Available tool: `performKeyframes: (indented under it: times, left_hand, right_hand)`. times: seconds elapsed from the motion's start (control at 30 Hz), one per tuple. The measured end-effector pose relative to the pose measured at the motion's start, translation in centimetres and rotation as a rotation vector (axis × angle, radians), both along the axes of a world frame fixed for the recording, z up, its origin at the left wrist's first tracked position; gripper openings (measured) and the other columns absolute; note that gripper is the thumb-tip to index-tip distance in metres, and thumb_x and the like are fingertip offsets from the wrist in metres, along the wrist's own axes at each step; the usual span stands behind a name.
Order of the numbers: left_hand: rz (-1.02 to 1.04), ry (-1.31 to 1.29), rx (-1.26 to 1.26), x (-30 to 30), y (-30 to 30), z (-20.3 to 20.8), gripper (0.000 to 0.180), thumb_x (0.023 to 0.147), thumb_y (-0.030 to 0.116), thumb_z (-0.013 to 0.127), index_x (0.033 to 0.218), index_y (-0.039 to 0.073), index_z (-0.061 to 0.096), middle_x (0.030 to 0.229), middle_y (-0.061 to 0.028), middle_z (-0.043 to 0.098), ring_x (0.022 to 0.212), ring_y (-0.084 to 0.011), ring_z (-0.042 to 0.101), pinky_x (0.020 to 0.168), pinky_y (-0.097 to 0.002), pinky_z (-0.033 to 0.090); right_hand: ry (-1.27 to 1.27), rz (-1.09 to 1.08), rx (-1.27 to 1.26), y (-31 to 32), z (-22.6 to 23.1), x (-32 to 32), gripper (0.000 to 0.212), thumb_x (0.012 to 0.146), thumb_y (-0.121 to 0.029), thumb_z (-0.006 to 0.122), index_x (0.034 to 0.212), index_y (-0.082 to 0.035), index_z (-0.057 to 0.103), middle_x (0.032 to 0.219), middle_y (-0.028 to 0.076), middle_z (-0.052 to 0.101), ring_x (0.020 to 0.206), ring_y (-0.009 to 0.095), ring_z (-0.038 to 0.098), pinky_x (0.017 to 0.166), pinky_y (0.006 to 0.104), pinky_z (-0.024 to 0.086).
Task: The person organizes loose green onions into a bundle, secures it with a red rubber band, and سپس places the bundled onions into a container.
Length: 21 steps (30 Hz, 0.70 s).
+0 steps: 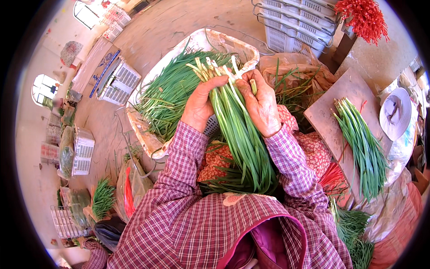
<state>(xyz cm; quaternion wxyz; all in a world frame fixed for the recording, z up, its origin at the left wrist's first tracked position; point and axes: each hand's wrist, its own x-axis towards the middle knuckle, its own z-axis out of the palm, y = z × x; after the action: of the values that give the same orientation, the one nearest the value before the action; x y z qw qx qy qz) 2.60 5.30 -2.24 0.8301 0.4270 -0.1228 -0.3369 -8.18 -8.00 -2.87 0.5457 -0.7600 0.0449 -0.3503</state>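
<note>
Between both hands I hold a thick bunch of Chinese chives [237,130], its pale stem ends up and away from me, its green leaves hanging toward my lap. My left hand [199,105] is closed round the left side near the stem ends, thumb across the front. My right hand [260,103] is closed on the right side, its thumb pressed on the stems and a short stalk end showing by its fingers. Beyond them, a white plastic basket [150,144] holds a heap of loose chives [172,89]. The fingers behind the bunch are hidden.
On the right, a board [331,105] carries another chive bunch [360,145], with a pale hat [396,114] beside it. Red ties [333,181] lie near my right elbow; more red strips [363,18] hang at the far right. White crates [293,27] are stacked behind.
</note>
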Motion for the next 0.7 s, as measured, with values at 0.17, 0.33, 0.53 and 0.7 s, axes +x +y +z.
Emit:
performKeyframes:
  times: [0.17, 0.33, 0.53, 0.7]
  left_hand:
    - [-0.067, 0.063, -0.026, 0.6, 0.1, -0.3, 0.039, 0.084, 0.010, 0.067, 0.119, -0.001, 0.055, 0.096, -0.0150, 0.067, 0.083, -0.0257, 0.067, 0.077, -0.0360, 0.058]
    - [-0.072, 0.083, 0.009, 0.9, 0.7, -0.5, 0.032, 0.083, 0.010, 0.068, 0.111, -0.003, 0.062, 0.095, -0.0098, 0.067, 0.082, -0.0191, 0.065, 0.078, -0.0311, 0.055]
    - [0.020, 0.014, 0.008, 0.4, 1.0, -0.2, 0.024, 0.084, 0.011, 0.067, 0.104, -0.003, 0.065, 0.097, -0.0108, 0.069, 0.087, -0.0198, 0.066, 0.081, -0.0320, 0.055]
    - [0.026, 0.009, 0.038, 0.2, 1.2, 0.5, 0.023, 0.084, 0.010, 0.068, 0.103, -0.002, 0.066, 0.096, -0.0100, 0.069, 0.085, -0.0197, 0.068, 0.080, -0.0312, 0.056]
  right_hand:
    - [-0.005, 0.061, 0.416, -0.3, -0.3, 0.1, 0.015, 0.099, -0.018, 0.054, 0.102, -0.003, 0.053, 0.074, 0.006, 0.066, 0.067, 0.014, 0.063, 0.063, 0.0282, 0.050]
    - [0.030, -0.013, 0.200, -1.4, 1.5, -1.2, 0.022, 0.097, -0.025, 0.059, 0.101, -0.003, 0.055, 0.074, 0.011, 0.065, 0.067, 0.020, 0.065, 0.064, 0.0349, 0.051]
    - [0.140, 0.117, -0.223, -1.0, 3.5, -2.2, 0.035, 0.082, -0.029, 0.075, 0.096, -0.001, 0.060, 0.078, 0.017, 0.067, 0.071, 0.031, 0.067, 0.064, 0.0391, 0.052]
    - [0.127, 0.085, -0.210, -1.1, 2.6, -1.1, 0.022, 0.080, -0.019, 0.072, 0.088, 0.000, 0.065, 0.073, 0.020, 0.065, 0.070, 0.035, 0.067, 0.061, 0.0408, 0.052]
